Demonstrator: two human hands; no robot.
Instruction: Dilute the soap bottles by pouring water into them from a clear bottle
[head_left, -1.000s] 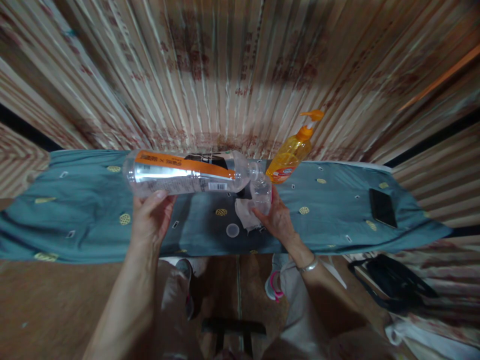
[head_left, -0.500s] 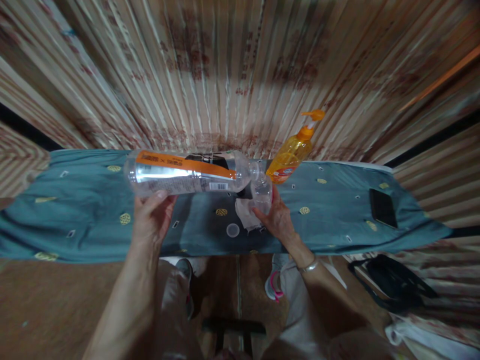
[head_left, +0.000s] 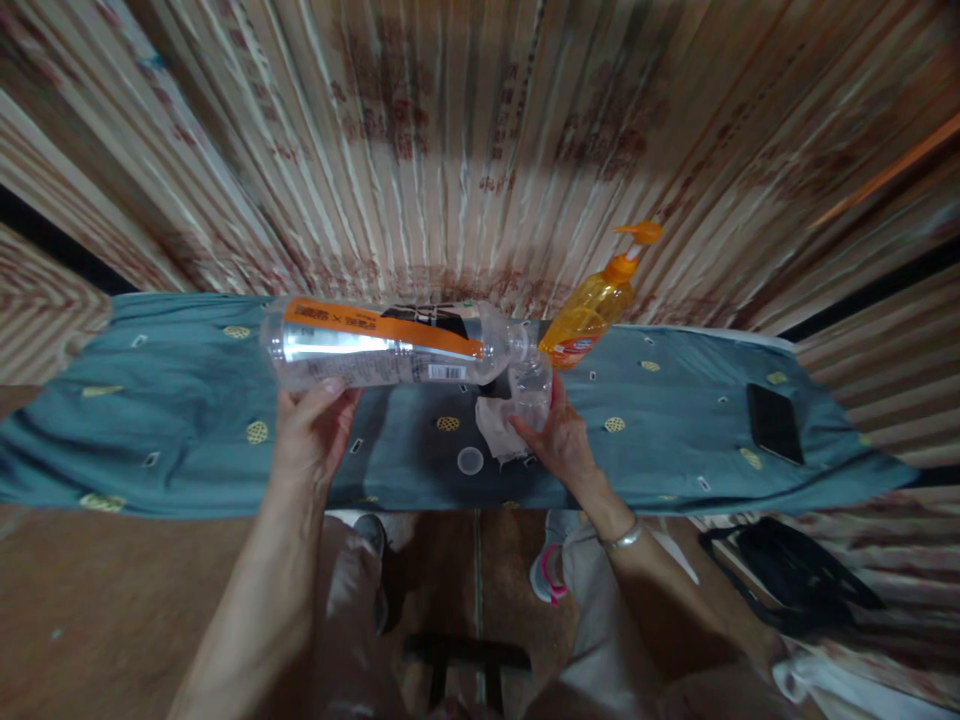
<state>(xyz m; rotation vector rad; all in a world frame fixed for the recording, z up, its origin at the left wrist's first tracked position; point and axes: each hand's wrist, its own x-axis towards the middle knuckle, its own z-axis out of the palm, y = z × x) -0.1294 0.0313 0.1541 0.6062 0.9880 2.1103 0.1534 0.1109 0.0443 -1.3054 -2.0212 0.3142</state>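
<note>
My left hand (head_left: 316, 430) grips a large clear plastic bottle (head_left: 390, 350) with an orange and silver label, lying level with its neck to the right. That neck meets the top of a small clear container (head_left: 531, 388), which my right hand (head_left: 562, 435) holds upright; whether the two touch is hard to make out. Beside the small container lies a crumpled white tissue (head_left: 499, 430), and a round translucent lid (head_left: 470, 461) rests on the cloth. An orange pump bottle (head_left: 585, 318) stands just behind my right hand.
A teal patterned cloth (head_left: 187, 420) covers the narrow table. At its right end lies a dark phone-like slab (head_left: 775, 424). Pleated curtains (head_left: 450, 150) hang behind and at the sides. On the right, below the table, is a black bag (head_left: 795, 575).
The whole view has shifted slightly. Both hands keep their hold, and the large bottle stays level with its neck at the small container.
</note>
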